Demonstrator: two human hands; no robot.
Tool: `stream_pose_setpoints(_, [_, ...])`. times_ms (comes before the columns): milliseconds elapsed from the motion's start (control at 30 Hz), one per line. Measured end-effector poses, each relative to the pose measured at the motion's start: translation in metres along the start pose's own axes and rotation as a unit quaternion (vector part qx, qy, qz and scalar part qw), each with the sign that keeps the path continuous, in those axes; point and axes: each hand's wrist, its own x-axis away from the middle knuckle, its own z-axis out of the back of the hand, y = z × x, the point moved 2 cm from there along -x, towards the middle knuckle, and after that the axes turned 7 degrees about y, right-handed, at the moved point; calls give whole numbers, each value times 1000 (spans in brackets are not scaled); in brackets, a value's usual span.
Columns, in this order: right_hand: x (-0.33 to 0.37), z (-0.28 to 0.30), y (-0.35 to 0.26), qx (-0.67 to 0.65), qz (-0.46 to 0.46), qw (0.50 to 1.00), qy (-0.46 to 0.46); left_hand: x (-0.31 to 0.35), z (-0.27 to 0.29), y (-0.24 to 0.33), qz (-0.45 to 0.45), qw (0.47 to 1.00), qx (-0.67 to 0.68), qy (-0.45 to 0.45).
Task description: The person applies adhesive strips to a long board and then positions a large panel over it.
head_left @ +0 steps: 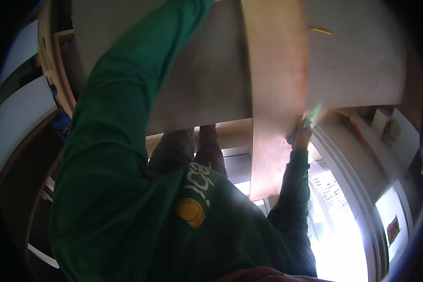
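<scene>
A long pale wooden board (277, 56) lies across a grey tabletop (207, 70), and its near end juts out past the table edge toward my body. Beside the right edge of this overhanging end is my right hand (302, 135), its fingers closed. A small dark thing shows at the fingers, too unclear to name. A greenish glare lies just above the hand, so its outline is blurred there. My left arm, in a green sleeve (113, 80), reaches far forward over the tabletop. The left hand is beyond the upper edge of the picture.
A yellow pencil-like stick (321, 31) lies on the tabletop right of the board. Wooden framing (63, 70) and pale panels (21, 122) stand at the left. At the right are leaning panels (395, 134) and a bright opening (338, 225) with a curved-looking frame.
</scene>
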Motion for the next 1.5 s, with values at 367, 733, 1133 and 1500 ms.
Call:
stream_pose_setpoints(367, [5,-9,0,-4,5,1000,3,4,-3,2,2,999,-25,-46])
stream_pose_setpoints(733, [-1,1,-3,23,1,1000,17,-5,16,20,10,995,-33,-94])
stream_pose_setpoints(1133, [-12,-76,-121,135,287,948,-16,30,34,-68,192,954,210,93])
stream_pose_setpoints(1500, [-112,-310,-273,304,434,848,-7,89,160,-251,462,884,-19,68])
